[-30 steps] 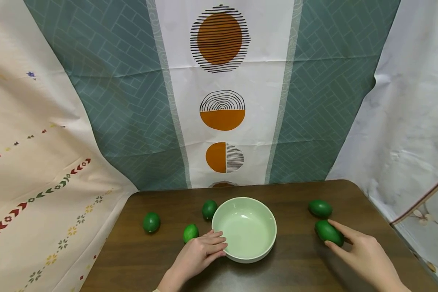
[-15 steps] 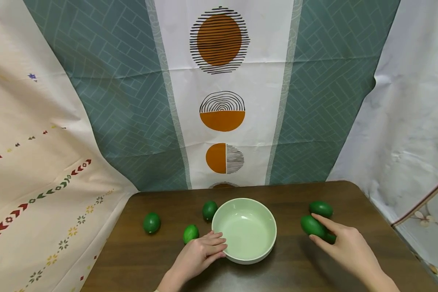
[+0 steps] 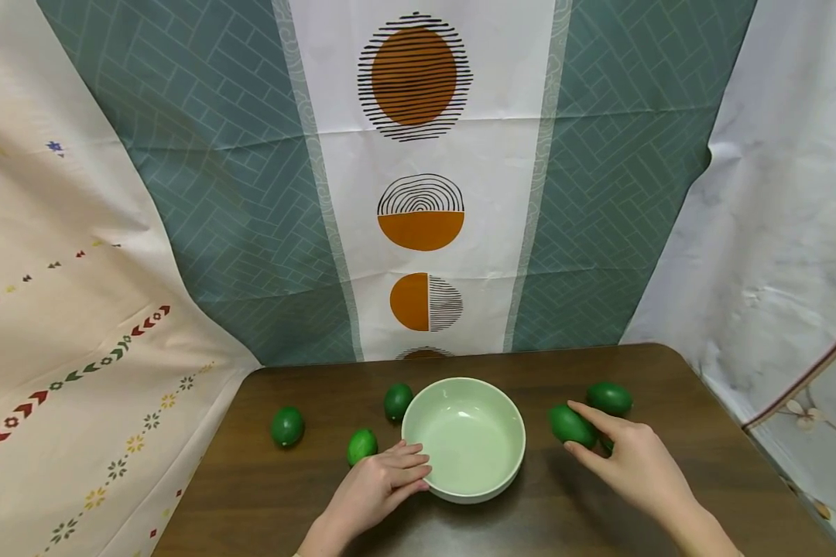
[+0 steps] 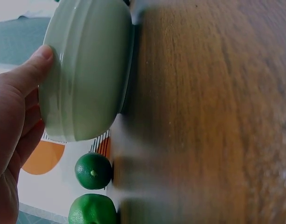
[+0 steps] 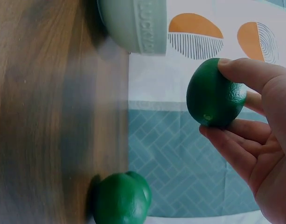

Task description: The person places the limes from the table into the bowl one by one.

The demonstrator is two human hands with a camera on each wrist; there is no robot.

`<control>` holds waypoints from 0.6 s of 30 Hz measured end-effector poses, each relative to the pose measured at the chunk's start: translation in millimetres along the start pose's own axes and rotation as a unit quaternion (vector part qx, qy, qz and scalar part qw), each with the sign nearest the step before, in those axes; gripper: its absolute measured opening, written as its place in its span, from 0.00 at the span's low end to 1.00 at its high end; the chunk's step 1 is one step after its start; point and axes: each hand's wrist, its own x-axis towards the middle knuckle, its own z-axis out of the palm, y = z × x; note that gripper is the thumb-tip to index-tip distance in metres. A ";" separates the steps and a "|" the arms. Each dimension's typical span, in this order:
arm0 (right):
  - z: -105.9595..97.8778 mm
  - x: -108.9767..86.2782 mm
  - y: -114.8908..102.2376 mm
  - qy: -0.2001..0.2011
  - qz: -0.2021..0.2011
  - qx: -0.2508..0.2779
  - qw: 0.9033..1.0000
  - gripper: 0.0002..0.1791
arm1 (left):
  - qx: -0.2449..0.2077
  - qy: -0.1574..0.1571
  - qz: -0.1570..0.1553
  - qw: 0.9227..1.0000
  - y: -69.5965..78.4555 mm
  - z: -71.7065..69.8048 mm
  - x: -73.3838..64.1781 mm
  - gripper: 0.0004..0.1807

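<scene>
A pale green bowl stands on the brown table, raised lettering on its wall in the right wrist view. My left hand grips its near left rim, fingers over the inside; the left wrist view shows the thumb on the outer wall. Between thumb and fingertips, my right hand pinches a dark green lime, held above the table to the right of the bowl. Behind that hand lies a second lime; a third, mostly hidden in the head view, shows as a lime in the right wrist view.
Left of the bowl lie a brighter lime close to my left hand, a lime near the bowl's far left rim, and a lime farther left. Patterned cloth hangs behind the wooden table.
My right hand has picked up a lime and moved left with it, towards the bowl, uncovering part of another lime behind it. The left hand stays at the bowl's rim.
</scene>
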 end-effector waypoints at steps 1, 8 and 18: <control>1.1 0.7 -1.2 -0.001 -0.002 0.001 1.000 0.32 | -0.001 -0.001 -0.001 1.000 0.1 -0.2 0.2 0.14; 10.6 6.3 -12.1 -0.013 -0.015 0.021 1.000 0.32 | 0.008 0.003 0.002 1.000 0.0 -0.8 0.7 0.14; 24.9 17.1 -26.5 -0.026 -0.054 0.038 0.997 0.34 | -0.008 -0.009 -0.019 1.000 1.8 -1.5 0.3 0.14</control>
